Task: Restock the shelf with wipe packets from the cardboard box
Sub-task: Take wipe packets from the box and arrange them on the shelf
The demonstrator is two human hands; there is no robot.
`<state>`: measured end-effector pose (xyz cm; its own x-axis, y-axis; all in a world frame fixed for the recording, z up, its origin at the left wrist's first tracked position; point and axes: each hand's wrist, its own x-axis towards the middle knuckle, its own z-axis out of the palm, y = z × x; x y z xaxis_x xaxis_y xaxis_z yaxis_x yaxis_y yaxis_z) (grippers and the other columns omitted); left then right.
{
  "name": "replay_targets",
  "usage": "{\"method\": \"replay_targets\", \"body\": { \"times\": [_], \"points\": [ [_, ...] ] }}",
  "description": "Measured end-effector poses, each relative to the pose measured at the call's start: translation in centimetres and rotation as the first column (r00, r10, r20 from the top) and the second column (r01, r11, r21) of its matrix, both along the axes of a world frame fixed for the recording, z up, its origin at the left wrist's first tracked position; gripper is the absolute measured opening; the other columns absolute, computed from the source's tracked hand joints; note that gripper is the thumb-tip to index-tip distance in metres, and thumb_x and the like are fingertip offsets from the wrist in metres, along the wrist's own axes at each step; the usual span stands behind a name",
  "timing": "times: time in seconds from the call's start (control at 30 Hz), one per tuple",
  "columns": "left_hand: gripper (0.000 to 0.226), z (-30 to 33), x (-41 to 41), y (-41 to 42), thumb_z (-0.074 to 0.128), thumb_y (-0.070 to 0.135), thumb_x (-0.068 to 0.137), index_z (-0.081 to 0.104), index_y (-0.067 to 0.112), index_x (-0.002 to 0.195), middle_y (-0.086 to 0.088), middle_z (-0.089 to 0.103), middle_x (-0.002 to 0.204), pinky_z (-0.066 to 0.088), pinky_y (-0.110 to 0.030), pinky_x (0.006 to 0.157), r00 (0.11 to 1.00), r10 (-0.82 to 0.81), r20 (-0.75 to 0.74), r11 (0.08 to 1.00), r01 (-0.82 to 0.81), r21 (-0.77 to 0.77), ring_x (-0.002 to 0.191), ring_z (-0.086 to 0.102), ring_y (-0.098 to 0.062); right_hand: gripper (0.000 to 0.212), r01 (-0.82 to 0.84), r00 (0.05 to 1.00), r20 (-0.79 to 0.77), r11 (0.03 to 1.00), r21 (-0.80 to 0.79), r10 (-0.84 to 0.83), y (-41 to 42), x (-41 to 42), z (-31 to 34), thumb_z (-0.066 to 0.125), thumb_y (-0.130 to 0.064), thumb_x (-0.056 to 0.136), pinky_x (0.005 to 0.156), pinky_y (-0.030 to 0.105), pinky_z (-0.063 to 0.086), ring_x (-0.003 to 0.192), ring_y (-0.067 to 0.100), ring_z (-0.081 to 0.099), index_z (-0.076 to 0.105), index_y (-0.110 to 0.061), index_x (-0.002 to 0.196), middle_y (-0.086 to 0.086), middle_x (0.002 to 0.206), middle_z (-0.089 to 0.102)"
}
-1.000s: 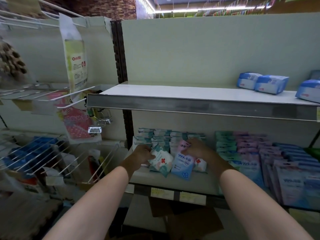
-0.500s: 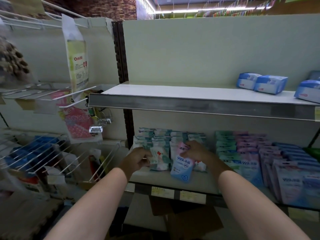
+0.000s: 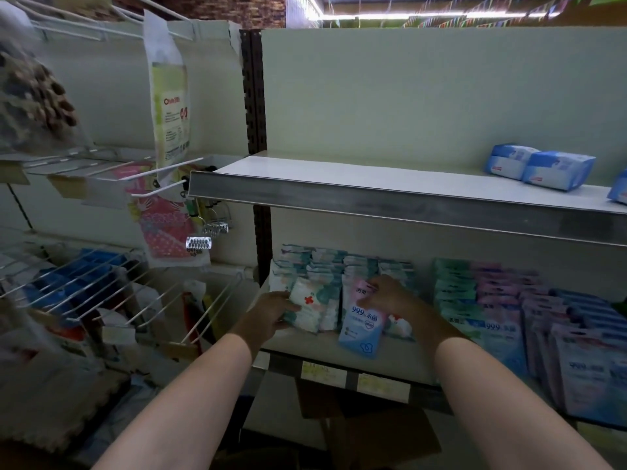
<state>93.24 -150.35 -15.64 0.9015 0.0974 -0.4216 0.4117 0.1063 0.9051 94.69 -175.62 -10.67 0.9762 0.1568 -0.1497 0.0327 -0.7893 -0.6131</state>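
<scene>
Hands on the wipe packets, lower shelf

Hands are both in at the lower shelf (image 3: 315,347), so here's what's visible. Left hand (image 3: 268,313) has its fingers curled round the side of a white packet with a red cross (image 3: 307,308), thumb on the front of it, so that grip is closed on the packet. The packet stands tilted at the front of the leftmost rows. Right hand (image 3: 386,295) sits at about 3 o'clock from the left one and pinches the top of a blue-and-pink packet printed "999" (image 3: 361,325), which hangs with its bottom edge near the shelf's front lip. Fingers are bent over the top edge, so that grip is closed on it too.

Behind both hands are rows of teal and white wipe packets (image 3: 325,266) standing upright. Off at 3 o'clock on the same shelf are green, pink and blue packet rows (image 3: 509,300).

The upper shelf (image 3: 373,184) is mostly bare board, with blue boxes (image 3: 539,166) at its far right end. At 9 o'clock there's a wire rack (image 3: 84,283) with hanging goods, including a pink bag (image 3: 163,225). Down at 6 o'clock, under the shelf, something brown shows that could be the cardboard box (image 3: 383,432), but it's too dark to be sure.
</scene>
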Motion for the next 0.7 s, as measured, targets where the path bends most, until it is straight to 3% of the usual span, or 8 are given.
{"method": "replay_targets", "body": {
  "times": [0.13,0.27,0.33,0.4,0.5,0.6,0.67,0.7],
  "points": [
    [0.027,-0.5,0.7,0.4,0.070,-0.007,0.079,0.062,0.016,0.089,-0.014,0.065,0.114,0.053,-0.045,0.091,1.000,0.003,0.008,0.974,-0.005,0.228,0.106,0.061,-0.030,0.033,-0.018,0.999,-0.030,1.000,0.006,0.018,0.9,0.7,0.0,0.074,-0.017,0.084,0.052,0.021,0.034,0.061,0.007,0.048,0.043,-0.024,0.070,-0.004,0.071,0.047],
    [0.037,-1.8,0.7,2.0,0.072,-0.006,0.079,0.058,0.004,0.113,-0.013,0.060,0.113,0.051,-0.037,0.092,0.997,0.054,0.049,0.915,-0.069,0.398,0.112,0.058,-0.031,0.018,-0.053,0.998,-0.029,0.999,0.012,0.053,2.7,1.3,-0.3,0.077,-0.021,0.079,0.070,0.025,0.043,0.081,0.019,0.061,0.059,-0.019,0.084,0.003,0.088,0.061],
    [0.040,-2.3,1.1,2.7,0.074,-0.003,0.079,0.060,0.002,0.116,-0.015,0.063,0.117,0.050,-0.035,0.090,0.995,0.042,0.089,0.884,-0.078,0.462,0.110,0.060,-0.029,0.038,-0.057,0.998,-0.035,0.998,0.010,0.057,3.3,2.0,-0.8,0.077,-0.023,0.078,0.072,0.028,0.043,0.091,0.029,0.066,0.065,0.000,0.105,0.018,0.101,0.066],
    [0.039,-2.4,1.7,3.2,0.074,0.003,0.081,0.061,0.002,0.118,-0.015,0.064,0.117,0.049,-0.034,0.089,0.994,0.021,0.108,0.849,-0.075,0.524,0.110,0.060,-0.029,0.046,-0.066,0.997,-0.038,0.998,-0.007,0.066,4.0,2.3,-0.6,0.076,-0.023,0.078,0.069,0.029,0.042,0.092,0.034,0.067,0.063,0.006,0.111,0.022,0.098,0.066],
    [0.041,-2.6,2.5,3.6,0.072,0.010,0.084,0.057,0.007,0.122,-0.012,0.064,0.118,0.050,-0.036,0.093,0.993,-0.031,0.116,0.773,-0.050,0.633,0.110,0.060,-0.028,0.035,-0.079,0.996,-0.043,0.997,-0.012,0.078,5.2,2.6,-0.4,0.076,-0.023,0.081,0.068,0.026,0.042,0.088,0.024,0.063,0.064,-0.002,0.106,0.012,0.096,0.066],
    [0.047,-2.6,3.0,3.6,0.074,0.015,0.083,0.052,0.010,0.124,-0.010,0.061,0.120,0.051,-0.038,0.095,0.984,-0.088,0.152,0.696,-0.049,0.716,0.112,0.060,-0.027,0.023,-0.066,0.997,-0.048,0.998,0.017,0.066,5.8,3.0,-0.7,0.076,-0.022,0.082,0.058,0.021,0.036,0.078,0.012,0.053,0.054,-0.022,0.089,-0.007,0.080,0.049],
    [0.055,-2.5,3.2,3.5,0.076,0.025,0.081,0.048,0.009,0.126,-0.011,0.059,0.120,0.050,-0.037,0.092,0.982,-0.128,0.138,0.604,-0.033,0.796,0.111,0.059,-0.028,0.025,-0.047,0.998,-0.043,0.999,0.011,0.047,6.0,3.4,-0.9,0.076,-0.024,0.083,0.058,0.020,0.036,0.074,0.008,0.051,0.051,-0.029,0.083,-0.009,0.081,0.047],
    [0.057,-2.6,3.2,3.6,0.076,0.028,0.080,0.046,0.009,0.125,-0.011,0.058,0.120,0.049,-0.038,0.091,0.981,-0.141,0.132,0.571,-0.028,0.821,0.110,0.059,-0.028,0.020,-0.049,0.998,-0.045,0.999,0.008,0.049,6.2,3.3,-1.0,0.076,-0.024,0.083,0.062,0.023,0.040,0.079,0.010,0.055,0.058,-0.027,0.092,-0.006,0.088,0.053]
  ]
}}
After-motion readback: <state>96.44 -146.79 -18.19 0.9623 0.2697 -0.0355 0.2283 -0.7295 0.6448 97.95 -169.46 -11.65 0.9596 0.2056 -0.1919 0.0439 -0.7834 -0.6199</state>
